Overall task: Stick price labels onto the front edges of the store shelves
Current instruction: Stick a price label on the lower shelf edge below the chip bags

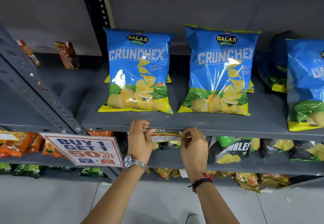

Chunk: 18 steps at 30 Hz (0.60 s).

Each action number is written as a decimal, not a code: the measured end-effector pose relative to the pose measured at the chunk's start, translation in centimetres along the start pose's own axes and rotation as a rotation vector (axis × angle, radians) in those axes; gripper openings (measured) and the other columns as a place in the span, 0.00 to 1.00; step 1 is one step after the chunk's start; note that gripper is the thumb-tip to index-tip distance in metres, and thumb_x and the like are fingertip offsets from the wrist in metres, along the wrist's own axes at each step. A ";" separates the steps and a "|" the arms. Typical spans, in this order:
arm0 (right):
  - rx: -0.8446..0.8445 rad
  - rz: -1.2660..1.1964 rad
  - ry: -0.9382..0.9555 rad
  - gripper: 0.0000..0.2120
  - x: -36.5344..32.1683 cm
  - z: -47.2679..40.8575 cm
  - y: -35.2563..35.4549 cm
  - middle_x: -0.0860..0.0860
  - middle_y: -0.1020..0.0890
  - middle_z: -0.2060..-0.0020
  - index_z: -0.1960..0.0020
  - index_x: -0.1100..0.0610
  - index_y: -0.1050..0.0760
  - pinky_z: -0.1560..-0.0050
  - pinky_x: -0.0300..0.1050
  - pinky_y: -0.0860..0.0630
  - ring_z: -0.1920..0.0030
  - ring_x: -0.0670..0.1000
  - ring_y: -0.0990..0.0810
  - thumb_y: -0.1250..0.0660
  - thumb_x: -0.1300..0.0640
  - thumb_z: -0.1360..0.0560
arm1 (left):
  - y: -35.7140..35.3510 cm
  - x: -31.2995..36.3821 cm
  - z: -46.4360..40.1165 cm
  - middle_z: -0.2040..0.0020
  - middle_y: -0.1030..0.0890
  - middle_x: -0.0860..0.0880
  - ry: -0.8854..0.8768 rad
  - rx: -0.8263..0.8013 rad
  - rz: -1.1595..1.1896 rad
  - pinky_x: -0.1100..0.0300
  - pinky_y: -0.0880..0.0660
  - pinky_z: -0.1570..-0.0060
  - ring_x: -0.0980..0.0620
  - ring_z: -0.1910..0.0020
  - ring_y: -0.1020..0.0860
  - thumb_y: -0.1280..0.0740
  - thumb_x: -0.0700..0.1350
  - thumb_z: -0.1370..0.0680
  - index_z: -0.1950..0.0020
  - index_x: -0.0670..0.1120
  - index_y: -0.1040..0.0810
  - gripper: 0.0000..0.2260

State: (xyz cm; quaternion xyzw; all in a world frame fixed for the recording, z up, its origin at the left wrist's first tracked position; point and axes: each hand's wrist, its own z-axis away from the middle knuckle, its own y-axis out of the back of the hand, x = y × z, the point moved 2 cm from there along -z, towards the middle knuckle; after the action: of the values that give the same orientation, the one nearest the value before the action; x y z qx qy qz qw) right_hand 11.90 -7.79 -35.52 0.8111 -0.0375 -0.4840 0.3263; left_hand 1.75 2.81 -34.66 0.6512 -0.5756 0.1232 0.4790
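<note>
A white and yellow price label (pixel 165 135) with "SUPER MARKET" print and a handwritten number lies against the front edge of the grey shelf (pixel 228 127), below the left Crunchex bag (pixel 138 71). My left hand (pixel 139 139), with a wristwatch, pinches the label's left end. My right hand (pixel 192 145), with a red and black wristband, pinches its right end. The label's top strip touches the shelf edge; its lower half hangs below the edge.
A second Crunchex bag (pixel 220 71) and further blue bags (pixel 305 83) stand on the shelf. A "Buy 1 Get 1" sign (pixel 84 149) hangs at the left by the slanted upright (pixel 40 90). Snack packs fill lower shelves (pixel 233 149). Juice cartons (pixel 67 55) stand far left.
</note>
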 end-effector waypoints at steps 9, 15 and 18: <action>-0.031 0.058 -0.043 0.12 0.0 -0.4 0.1 0.60 0.20 0.60 0.58 0.56 0.39 0.68 0.44 0.37 0.61 0.63 0.22 0.34 0.62 0.27 | 0.6 -0.1 -0.8 0.65 0.30 0.45 0.117 -0.037 -0.061 0.60 0.39 0.69 0.47 0.67 0.31 0.23 0.29 0.39 0.58 0.35 0.29 0.18; -0.137 0.193 0.174 0.08 1.4 0.3 3.9 0.61 0.20 0.60 0.53 0.62 0.33 0.71 0.46 0.36 0.62 0.64 0.22 0.35 0.60 0.26 | 1.3 1.5 0.7 0.63 0.24 0.37 -0.077 -0.145 -0.182 0.49 0.27 0.67 0.37 0.65 0.24 0.25 0.29 0.37 0.58 0.36 0.27 0.14; -0.060 0.254 0.161 0.08 4.0 0.0 7.9 0.63 0.21 0.66 0.59 0.61 0.33 0.73 0.44 0.38 0.69 0.64 0.23 0.34 0.62 0.27 | 0.3 3.7 2.0 0.62 0.23 0.37 -0.171 -0.183 -0.223 0.50 0.27 0.65 0.39 0.63 0.26 0.32 0.36 0.30 0.58 0.38 0.27 0.05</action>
State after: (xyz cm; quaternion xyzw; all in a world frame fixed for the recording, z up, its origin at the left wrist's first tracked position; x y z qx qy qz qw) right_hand 16.04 -15.43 -34.10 0.8260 -0.0987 -0.3731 0.4109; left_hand 1.84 -1.01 -32.83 0.6729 -0.5473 -0.0394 0.4961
